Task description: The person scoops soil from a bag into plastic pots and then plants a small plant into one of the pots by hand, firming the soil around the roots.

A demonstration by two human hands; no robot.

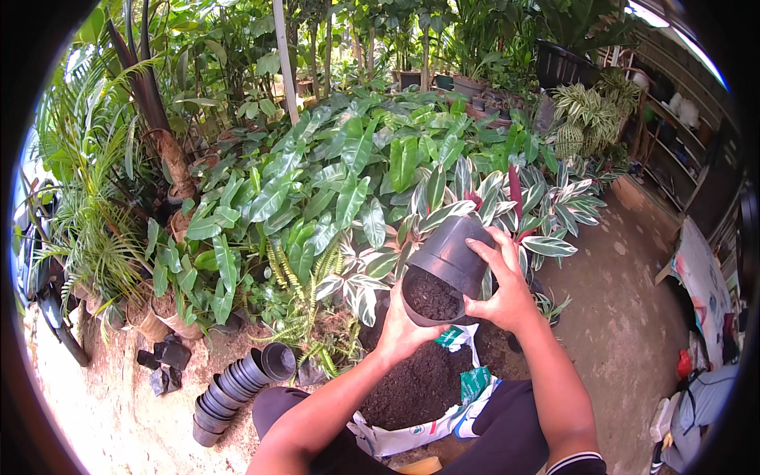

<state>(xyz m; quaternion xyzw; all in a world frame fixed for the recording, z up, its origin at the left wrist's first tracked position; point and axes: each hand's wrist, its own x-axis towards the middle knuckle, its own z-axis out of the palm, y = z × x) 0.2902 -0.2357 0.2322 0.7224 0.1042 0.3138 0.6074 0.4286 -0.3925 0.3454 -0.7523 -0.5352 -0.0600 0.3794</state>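
Observation:
A black plastic pot (452, 252) is in my right hand (504, 291), tipped over with its mouth towards the lower left. Just beneath it, my left hand (399, 332) grips a second black pot (424, 321) by its side. Dark soil (436, 295) shows inside that lower pot. The two rims overlap; whether they touch, I cannot tell. My right thumb reaches to the lower pot's rim. Below my hands, a heap of dark potting soil (409, 386) lies in a cut-open white plastic sack (409, 438) between my legs.
Stacked black pots (228, 392) lean on the ground at the left, near some black plastic pieces (169, 359). Pink-and-white-edged leafy plants (534, 208) and a broad-leaved green bed (350, 172) stand ahead. Concrete floor (611, 309) runs along the right, towards shelves (677, 139).

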